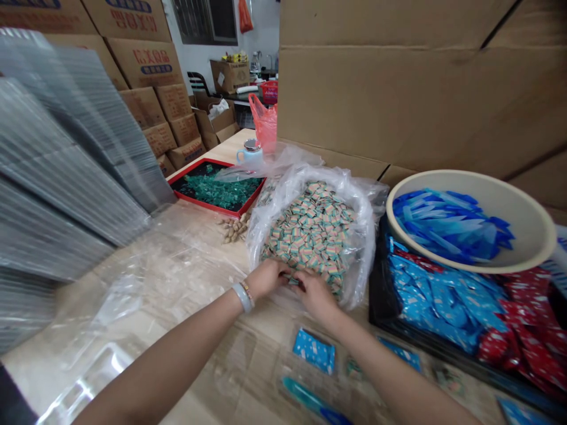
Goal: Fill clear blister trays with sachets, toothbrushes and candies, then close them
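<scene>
My left hand [266, 277] and my right hand [315, 295] meet at the near edge of a clear plastic bag [358, 200] full of small striped wrapped candies [312, 227]. Both hands have their fingers curled into the pile, pinching at candies; what each one grips is hidden under the fingers. A pale bangle [243, 297] sits on my left wrist. In front of my right forearm lies a blue snowflake-print packet [314, 349] in a clear tray.
A cream bowl [531, 218] of blue packets rests on a black tray [381, 313] of blue and red packets at right. A red tray [186, 171] of green candies, peanuts [234, 228] and a mug [250, 150] lie behind. Stacked clear trays [66, 165] fill the left; cardboard boxes [398, 88] stand behind.
</scene>
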{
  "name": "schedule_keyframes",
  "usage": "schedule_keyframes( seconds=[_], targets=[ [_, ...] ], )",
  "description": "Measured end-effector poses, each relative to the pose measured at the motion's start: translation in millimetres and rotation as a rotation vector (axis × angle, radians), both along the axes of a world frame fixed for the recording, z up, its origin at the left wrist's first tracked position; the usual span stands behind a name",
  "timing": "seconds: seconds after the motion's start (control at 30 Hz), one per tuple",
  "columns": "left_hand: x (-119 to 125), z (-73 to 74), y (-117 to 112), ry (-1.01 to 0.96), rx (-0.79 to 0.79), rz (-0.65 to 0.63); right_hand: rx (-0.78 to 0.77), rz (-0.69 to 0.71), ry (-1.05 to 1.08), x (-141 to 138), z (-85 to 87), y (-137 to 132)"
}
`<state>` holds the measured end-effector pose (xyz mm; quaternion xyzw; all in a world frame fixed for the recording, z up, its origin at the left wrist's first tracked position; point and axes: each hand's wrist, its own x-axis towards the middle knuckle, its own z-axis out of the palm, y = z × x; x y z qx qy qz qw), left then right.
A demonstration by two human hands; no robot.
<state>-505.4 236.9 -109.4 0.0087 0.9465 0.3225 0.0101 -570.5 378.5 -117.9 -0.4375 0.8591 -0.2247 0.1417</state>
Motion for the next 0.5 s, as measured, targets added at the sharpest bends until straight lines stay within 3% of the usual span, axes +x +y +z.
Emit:
schedule_keyframes(
  seconds=[0.3,0.5],
  targets=[
    [4,0.2,4,0.027,-0.027,0.05,-0.001,-0.029,-0.016,2,0.1,-2],
    [5,6.6,-11,0.096,-0.039,0.216,-0.032,-0.036,0.053,-3,2.0,-1]
  ],
)
